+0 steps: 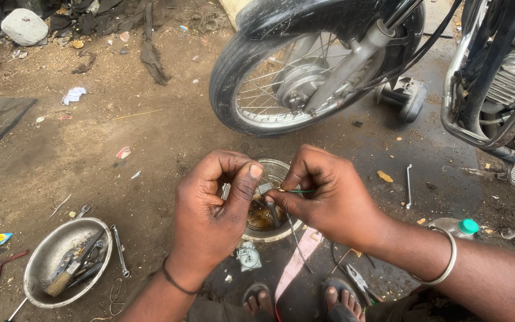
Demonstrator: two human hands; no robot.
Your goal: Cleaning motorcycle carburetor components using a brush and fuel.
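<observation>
1. Head view: the left hand [213, 209] is curled with thumb and fingertips pinched close together over a small metal bowl [281, 170]. Whatever sits between those fingertips is too small to make out, so I cannot tell what the hand grips.
2. The right hand [329, 197] pinches the end of a thin green wire [300, 191] between thumb and forefinger; the wire runs level towards the left hand, and its far end is hidden where the two hands meet.
3. The small metal bowl stands on the ground directly below the hands. Most of it is covered by them; only part of the rim and some brownish liquid with dark parts inside show.
4. A silver bangle [445, 262] circles the right wrist and a dark cord the left wrist.
5. At lower left a larger metal bowl [40, 262] holds a brush [70, 271] and tools that blur together; a spanner [119, 250] lies just beside it.
6. The front wheel [251, 77] of a motorcycle stands behind the hands, its top cut off by the frame edge.
7. A bottle with a green cap [467, 226] lies near the right forearm, partly hidden by it.
8. Sandalled feet are cut off at the bottom edge.
</observation>
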